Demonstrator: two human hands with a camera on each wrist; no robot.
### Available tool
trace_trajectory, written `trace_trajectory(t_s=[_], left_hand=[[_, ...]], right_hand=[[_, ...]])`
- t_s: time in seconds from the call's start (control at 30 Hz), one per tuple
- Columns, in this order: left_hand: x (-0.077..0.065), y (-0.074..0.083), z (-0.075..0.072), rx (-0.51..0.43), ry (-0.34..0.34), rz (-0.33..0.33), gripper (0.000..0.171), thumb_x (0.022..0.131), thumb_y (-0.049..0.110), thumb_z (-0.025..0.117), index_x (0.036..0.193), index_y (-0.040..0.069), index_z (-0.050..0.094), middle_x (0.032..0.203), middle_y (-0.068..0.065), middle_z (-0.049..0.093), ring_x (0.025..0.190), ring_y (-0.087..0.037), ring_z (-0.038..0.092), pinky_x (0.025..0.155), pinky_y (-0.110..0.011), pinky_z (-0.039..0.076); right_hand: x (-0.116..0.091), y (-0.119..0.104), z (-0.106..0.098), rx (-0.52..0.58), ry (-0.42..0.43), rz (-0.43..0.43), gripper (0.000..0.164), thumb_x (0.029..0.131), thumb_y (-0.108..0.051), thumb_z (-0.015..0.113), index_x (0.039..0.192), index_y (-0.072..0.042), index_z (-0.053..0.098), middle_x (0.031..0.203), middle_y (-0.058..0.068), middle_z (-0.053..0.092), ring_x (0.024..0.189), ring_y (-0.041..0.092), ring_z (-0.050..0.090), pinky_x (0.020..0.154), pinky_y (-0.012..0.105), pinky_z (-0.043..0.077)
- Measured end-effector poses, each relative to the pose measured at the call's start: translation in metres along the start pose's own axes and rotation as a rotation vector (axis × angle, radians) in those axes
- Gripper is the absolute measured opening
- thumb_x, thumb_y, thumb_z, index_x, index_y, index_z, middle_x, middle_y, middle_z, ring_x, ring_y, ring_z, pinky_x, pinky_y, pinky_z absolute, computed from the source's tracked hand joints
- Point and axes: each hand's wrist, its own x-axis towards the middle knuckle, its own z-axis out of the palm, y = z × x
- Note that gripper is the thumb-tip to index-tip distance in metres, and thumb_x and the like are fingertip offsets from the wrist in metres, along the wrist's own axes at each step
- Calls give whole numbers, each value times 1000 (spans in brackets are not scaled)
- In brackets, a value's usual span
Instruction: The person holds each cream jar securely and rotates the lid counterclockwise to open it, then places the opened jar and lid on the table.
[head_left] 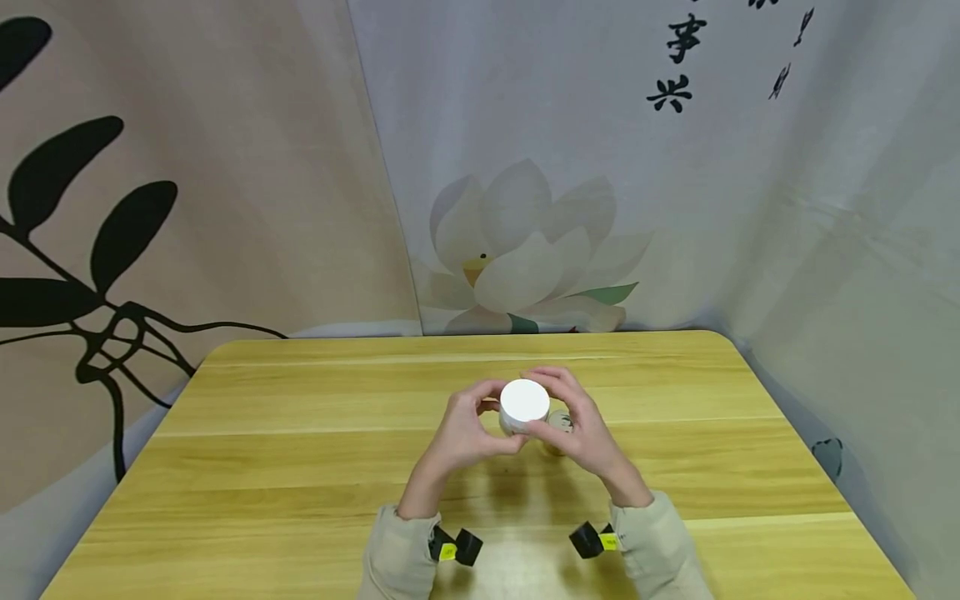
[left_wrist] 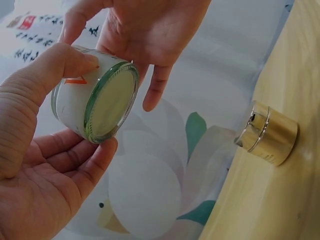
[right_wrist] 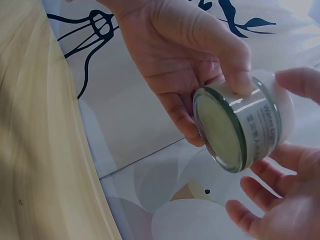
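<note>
Jar (right_wrist: 252,127): held in the air above the desk (head_left: 300,467), well inside its far edge.
Left hand (head_left: 463,429): half closed round the jar's side, seemingly to steady it.
Right hand (head_left: 585,427): half closed at the lid (head_left: 524,400), perhaps sharing the hold.
Gold pot (left_wrist: 273,135): on the desk, apart from the jar.

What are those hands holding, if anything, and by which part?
A glass jar with a white lid: the left hand grips its side, and the right hand holds the lid by its edge.
</note>
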Motion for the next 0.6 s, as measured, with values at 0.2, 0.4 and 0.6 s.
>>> trace_trajectory(t_s=[0.2,0.4,0.6], left_hand=[[0,-5,1,-3,7,-7,51,63,-2,78,111,-5,60,103,-14,64,93,-22,58,81,-33,52],[-1,24,-4,0,2,-28,47,64,-6,75,109,-11,60,101,-19,63,92,-26,58,81,-37,52],[-1,28,-4,-1,0,-25,47,65,-8,75,109,-12,59,104,-21,63,93,-28,58,82,-39,52]], right_hand=[[-1,1,2,-50,27,49,58,76,-8,75,129,-4,50,128,12,49,116,24,44,90,50,40],[0,-1,3,-68,86,113,49,69,-5,81,112,-6,57,124,10,51,116,26,45,90,47,38],[-1,0,1,-17,25,29,48,79,-2,70,124,-1,56,127,15,48,115,27,43,90,51,38]])
